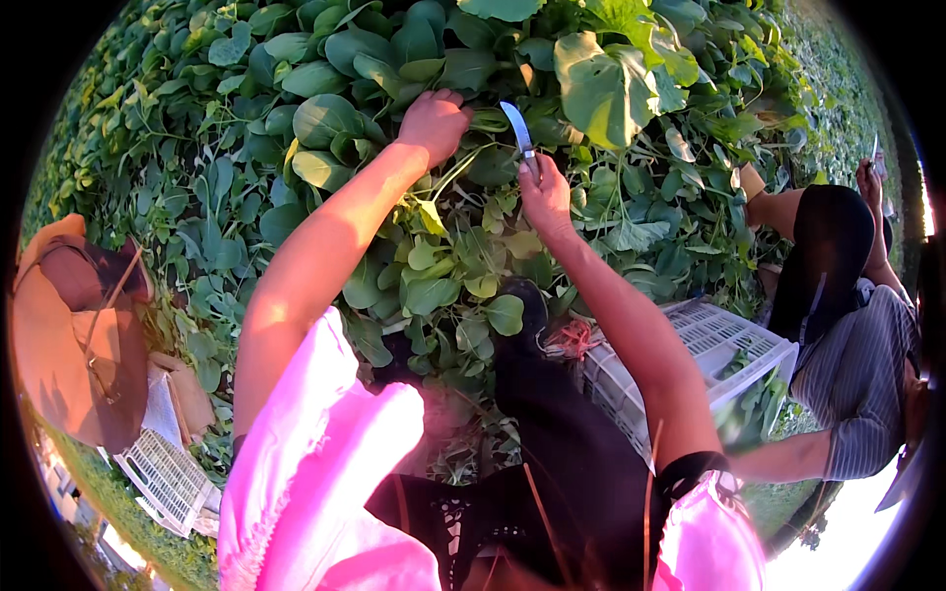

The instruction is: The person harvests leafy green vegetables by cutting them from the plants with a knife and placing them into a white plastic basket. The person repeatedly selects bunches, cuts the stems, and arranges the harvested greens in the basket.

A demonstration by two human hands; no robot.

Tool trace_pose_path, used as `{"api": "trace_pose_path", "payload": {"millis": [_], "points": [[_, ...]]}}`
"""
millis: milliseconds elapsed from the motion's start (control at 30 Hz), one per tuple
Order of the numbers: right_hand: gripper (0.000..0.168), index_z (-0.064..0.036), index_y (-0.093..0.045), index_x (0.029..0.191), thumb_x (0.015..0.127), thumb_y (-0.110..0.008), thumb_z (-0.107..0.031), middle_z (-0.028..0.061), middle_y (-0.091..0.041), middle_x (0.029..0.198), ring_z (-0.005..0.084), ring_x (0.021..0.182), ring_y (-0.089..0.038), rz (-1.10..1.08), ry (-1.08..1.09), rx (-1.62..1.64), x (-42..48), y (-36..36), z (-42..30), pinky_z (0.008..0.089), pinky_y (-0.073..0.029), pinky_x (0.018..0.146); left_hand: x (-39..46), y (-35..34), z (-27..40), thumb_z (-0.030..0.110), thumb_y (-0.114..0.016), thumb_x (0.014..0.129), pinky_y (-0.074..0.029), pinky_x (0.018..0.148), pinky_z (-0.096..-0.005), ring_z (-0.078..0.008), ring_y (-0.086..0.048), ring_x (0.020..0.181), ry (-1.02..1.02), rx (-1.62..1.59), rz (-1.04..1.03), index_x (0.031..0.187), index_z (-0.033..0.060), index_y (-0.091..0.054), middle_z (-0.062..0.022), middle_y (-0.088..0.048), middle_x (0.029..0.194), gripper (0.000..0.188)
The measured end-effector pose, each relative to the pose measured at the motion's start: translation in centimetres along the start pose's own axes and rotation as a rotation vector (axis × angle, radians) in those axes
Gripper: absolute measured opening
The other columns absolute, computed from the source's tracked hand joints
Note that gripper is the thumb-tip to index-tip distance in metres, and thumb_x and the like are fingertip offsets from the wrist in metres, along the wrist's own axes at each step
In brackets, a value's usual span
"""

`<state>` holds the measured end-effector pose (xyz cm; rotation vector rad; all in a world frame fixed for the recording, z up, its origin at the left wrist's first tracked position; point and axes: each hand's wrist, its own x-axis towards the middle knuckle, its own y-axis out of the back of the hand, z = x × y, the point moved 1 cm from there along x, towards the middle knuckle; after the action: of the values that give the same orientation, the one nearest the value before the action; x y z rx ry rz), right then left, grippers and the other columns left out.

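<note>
My left hand (436, 127) is closed around a leafy green plant with broad spoon-shaped leaves, and its pale green stems (489, 120) stick out to the right of my fist. In my right hand (545, 196) is a small knife (519, 131) with a curved metal blade pointing up and a dark handle. The blade stands just right of the stems, apparently apart from them. Below my hands, cut or loose leafy greens (432, 292) lie piled between my legs. The fingertips of my left hand are hidden among the leaves.
Dense leafy greens (355, 52) fill the bed ahead, with a large lobed leaf (606, 89) at the upper right. A white plastic crate (728, 347) stands by my right arm, near red twine (573, 340). Another person (861, 354) crouches right; one (81, 340) is left, near another crate (166, 473).
</note>
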<state>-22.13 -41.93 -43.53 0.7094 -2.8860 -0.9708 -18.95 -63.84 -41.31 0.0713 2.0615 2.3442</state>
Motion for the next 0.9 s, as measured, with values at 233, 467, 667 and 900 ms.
{"api": "trace_pose_path", "payload": {"millis": [233, 467, 667, 900], "points": [[0.031, -0.002, -0.055, 0.104, 0.083, -0.056, -0.025, 0.0199, -0.063, 0.083, 0.0395, 0.080, -0.060, 0.010, -0.119, -0.163, -0.5, -1.6, 2.0, 0.0459, -0.046, 0.071, -3.6, -3.2, -0.3, 0.009, -0.059, 0.074, -0.048, 0.067, -0.0352, -0.0244, -0.059, 0.082, 0.230, -0.230, 0.099, 0.097, 0.0106, -0.065, -0.0048, -0.059, 0.088, 0.023], [0.028, -0.009, -0.055, 0.108, 0.083, -0.055, -0.022, 0.0189, -0.063, 0.082, 0.0390, 0.079, -0.061, 0.066, 0.022, -0.299, 0.9, -1.8, 1.7, 0.0480, -0.047, 0.067, -2.9, -3.4, -0.8, 0.006, -0.056, 0.075, -0.050, 0.062, -0.0374, -0.0277, -0.061, 0.075, 0.185, -0.263, 0.161, 0.098, 0.0115, -0.065, -0.0045, -0.061, 0.091, 0.025], [0.032, -0.009, -0.053, 0.111, 0.081, -0.057, -0.019, 0.0177, -0.064, 0.085, 0.0351, 0.081, -0.062, -0.022, 0.049, -0.649, 2.7, -2.5, 1.5, 0.0446, -0.049, 0.067, -2.5, -3.5, -0.6, 0.006, -0.055, 0.075, -0.051, 0.066, -0.0385, -0.0294, -0.062, 0.080, 0.179, -0.273, 0.147, 0.098, 0.0116, -0.065, -0.0051, -0.063, 0.097, 0.025], [0.028, -0.006, -0.055, 0.103, 0.082, -0.060, -0.024, 0.0160, -0.062, 0.076, 0.0338, 0.070, -0.061, 0.021, 0.034, -0.300, -1.2, -0.2, 0.9, 0.0425, -0.047, 0.064, -3.6, -0.7, -0.9, 0.008, -0.055, 0.079, -0.051, 0.068, -0.0375, -0.0319, -0.062, 0.080, 0.175, -0.370, 0.168, 0.097, 0.0067, -0.066, -0.0107, -0.064, 0.096, 0.021]]}}
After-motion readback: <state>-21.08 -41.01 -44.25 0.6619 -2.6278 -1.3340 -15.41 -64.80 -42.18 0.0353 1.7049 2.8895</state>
